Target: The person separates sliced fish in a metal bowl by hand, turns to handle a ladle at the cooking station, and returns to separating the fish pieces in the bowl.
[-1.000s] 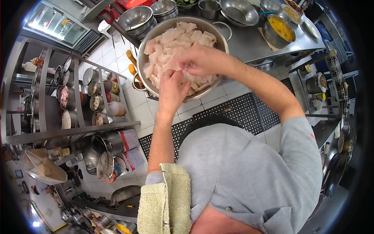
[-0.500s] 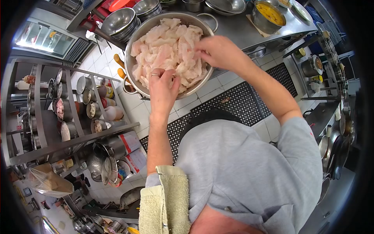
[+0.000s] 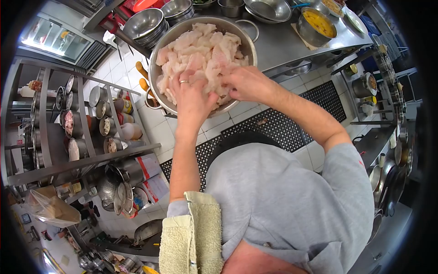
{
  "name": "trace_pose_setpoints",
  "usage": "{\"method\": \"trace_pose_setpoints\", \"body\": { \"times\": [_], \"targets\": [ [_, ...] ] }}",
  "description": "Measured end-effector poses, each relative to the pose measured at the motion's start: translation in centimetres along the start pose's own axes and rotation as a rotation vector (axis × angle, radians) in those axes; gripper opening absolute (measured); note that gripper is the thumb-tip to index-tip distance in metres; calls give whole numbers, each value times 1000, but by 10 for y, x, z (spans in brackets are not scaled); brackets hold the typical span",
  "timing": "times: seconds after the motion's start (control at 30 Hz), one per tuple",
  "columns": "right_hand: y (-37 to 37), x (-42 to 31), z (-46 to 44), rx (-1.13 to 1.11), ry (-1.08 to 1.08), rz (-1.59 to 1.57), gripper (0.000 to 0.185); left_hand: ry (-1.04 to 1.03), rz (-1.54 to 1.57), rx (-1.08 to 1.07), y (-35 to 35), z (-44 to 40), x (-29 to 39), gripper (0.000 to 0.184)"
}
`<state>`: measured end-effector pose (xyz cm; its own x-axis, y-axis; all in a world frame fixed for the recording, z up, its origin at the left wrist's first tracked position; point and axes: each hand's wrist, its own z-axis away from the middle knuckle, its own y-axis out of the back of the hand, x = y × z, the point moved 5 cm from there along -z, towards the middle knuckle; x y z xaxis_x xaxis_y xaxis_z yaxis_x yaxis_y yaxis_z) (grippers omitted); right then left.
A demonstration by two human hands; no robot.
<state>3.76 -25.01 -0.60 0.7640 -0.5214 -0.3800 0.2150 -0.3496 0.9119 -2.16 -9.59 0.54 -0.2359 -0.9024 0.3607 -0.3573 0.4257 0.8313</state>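
Observation:
A large round metal pot (image 3: 252,55) with loop handles is heaped with pale pink-white pieces of raw fish (image 3: 196,41). My left hand (image 3: 191,93), a ring on one finger, lies over the near left part of the heap. Its fingers are apart and the thumb stands away from them; the fingertips sink among the pieces. Close beside it, my right hand (image 3: 248,83) reaches in over the near right rim. Its fingers are bent and closed on a piece of fish, with the tips partly hidden in the heap.
Stacked steel bowls (image 3: 145,25) stand left of the pot. On the metal counter (image 3: 273,50) to the right is a pot of yellow food (image 3: 318,23). A shelf rack (image 3: 86,162) with containers rises at left. Black perforated mats (image 3: 283,116) cover part of the tiled floor.
My right hand has moved down and inward, nearer the left one. My left hand has gone from a pinch to spread fingers pushed further into the fish.

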Motion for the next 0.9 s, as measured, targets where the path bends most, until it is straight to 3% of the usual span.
{"method": "trace_pose_setpoints", "body": {
  "times": [0.1, 0.23, 0.33, 0.43, 0.63, 0.73, 0.83, 0.9],
  "targets": [
    [4, -4, 0, 72, 128, -13, 32, 64, 6, -24, 5, 16, -10, 31],
    [-7, -6, -9, 121, 115, 59, 38, 52, -10, 2, 6, 29, -11, 27],
    [-9, -3, -16, 12, 76, 95, 41, 122, 45, 53, 12, 37, -3, 28],
    [-1, -1, -18, -124, 39, 81, 35, 132, 116, -46, 7, 40, 3, 26],
    [33, 19, -30, -368, -152, -214, 36, 133, 147, -73, 4, 31, 7, 24],
    [62, 16, -43, -241, -106, -317, 30, 80, 137, -69, -1, 20, 11, 23],
    [90, 17, -51, 132, -77, -120, 24, -40, 105, -9, -16, 11, 21, 22],
    [83, 23, -42, 150, -77, -128, 24, -115, -15, -34, -26, 6, 25, 22]
  ]
}}
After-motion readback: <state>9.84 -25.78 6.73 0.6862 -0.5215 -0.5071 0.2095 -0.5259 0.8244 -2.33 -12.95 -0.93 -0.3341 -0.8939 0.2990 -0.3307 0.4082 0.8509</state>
